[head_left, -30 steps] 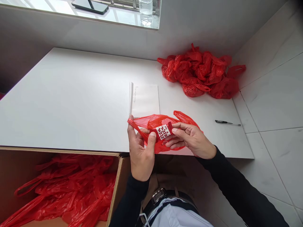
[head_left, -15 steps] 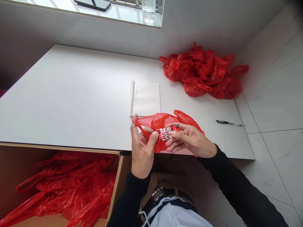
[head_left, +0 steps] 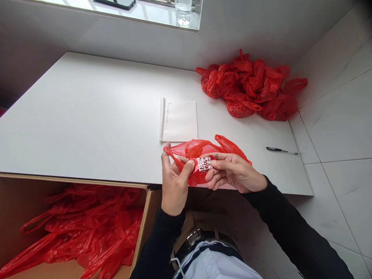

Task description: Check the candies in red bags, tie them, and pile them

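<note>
Between both hands, just over the table's front edge, is a small red-and-white wrapped packet (head_left: 204, 164) printed with dark red characters. My left hand (head_left: 178, 178) pinches its left end with the thumb, while a handle of a thin red plastic bag (head_left: 200, 147) is looped over its fingers. My right hand (head_left: 232, 170) grips the packet's right end between thumb and fingers. The bag spreads open behind and below the packet, partly hidden by my hands. What the packet contains cannot be seen.
A notebook (head_left: 180, 122) lies open on the white table (head_left: 101, 116). Several knotted red bags (head_left: 247, 85) are heaped at the back right, and a pen (head_left: 280, 150) lies nearer. Lower left, a cardboard box (head_left: 145, 224) holds loose red bags. A bottle (head_left: 183, 13) and phone (head_left: 119, 3) rest on the sill.
The packet has turned slightly in my fingers, and my right fingers have shifted a little along it. Both hands keep their hold; the view has tilted slightly.
</note>
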Available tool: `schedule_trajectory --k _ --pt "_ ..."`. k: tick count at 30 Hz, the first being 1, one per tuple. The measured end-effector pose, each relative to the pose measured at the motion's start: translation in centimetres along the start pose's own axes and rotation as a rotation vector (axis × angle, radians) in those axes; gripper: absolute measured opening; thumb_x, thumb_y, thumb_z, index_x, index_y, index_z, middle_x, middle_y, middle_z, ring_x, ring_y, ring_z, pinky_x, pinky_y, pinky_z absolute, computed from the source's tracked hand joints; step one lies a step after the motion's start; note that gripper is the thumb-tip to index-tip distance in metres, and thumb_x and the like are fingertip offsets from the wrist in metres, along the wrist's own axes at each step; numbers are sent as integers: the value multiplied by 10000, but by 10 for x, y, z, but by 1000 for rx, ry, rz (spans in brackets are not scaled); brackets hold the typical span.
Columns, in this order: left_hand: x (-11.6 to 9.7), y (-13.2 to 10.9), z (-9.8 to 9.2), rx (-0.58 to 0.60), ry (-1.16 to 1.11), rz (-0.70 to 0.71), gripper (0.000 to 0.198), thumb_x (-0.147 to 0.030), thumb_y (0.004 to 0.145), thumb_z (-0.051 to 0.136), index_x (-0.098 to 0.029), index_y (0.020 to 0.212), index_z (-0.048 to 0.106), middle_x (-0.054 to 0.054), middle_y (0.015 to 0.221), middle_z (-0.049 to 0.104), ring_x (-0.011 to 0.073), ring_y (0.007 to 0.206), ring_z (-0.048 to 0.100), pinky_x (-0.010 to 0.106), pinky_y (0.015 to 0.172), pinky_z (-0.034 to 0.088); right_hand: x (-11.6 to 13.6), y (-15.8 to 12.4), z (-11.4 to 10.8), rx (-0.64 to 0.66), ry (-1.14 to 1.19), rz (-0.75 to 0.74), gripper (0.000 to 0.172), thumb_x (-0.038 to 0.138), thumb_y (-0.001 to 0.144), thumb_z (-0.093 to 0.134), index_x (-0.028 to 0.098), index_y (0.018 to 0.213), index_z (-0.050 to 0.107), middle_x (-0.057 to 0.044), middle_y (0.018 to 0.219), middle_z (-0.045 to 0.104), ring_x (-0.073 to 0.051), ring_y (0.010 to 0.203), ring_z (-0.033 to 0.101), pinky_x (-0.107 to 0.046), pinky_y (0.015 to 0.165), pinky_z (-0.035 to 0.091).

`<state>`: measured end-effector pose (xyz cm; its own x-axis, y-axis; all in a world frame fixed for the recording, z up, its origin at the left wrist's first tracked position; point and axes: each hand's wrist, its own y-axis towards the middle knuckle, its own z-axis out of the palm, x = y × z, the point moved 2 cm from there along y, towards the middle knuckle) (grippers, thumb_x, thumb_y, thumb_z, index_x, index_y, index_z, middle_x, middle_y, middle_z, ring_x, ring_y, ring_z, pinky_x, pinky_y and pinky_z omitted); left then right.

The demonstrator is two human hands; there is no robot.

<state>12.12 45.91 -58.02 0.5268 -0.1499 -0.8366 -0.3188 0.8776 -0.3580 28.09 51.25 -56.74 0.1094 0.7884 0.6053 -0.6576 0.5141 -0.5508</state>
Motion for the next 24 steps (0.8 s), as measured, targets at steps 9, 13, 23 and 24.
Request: schedule_trajectory --k 9,13,23,24 --pt "0 -8 -2 -18 224 185 883 -238 890 723 -328 1594 197 -13 927 585 153 890 624 349 957 520 -5 3 -5 -66 -176 -135 462 431 893 753 168 1168 490 -48 769 763 -166 599 738 -260 562 619" --pt "0 -11 -2 -20 304 245 892 -255 918 696 -370 1611 146 4 953 614 177 914 640 396 988 520 -7 4 -6 -118 -265 -192 412 489 898 726 173 1089 541 -35 769 728 -154 595 705 -268 529 598" --pt "-8 -21 3 47 345 333 862 -245 939 652 -365 1619 136 6 949 598 165 890 605 395 1005 497 -6 5 -13 -14 136 -171 353 468 831 765 201 920 552 72 645 461 -46 449 349 -152 370 289" --pt "-9 -21 3 46 348 335 859 -243 938 652 -363 1617 141 5 948 596 165 890 605 399 1013 490 -6 5 -13 49 217 -122 353 444 803 777 209 907 536 86 626 401 -47 438 280 -156 356 245"
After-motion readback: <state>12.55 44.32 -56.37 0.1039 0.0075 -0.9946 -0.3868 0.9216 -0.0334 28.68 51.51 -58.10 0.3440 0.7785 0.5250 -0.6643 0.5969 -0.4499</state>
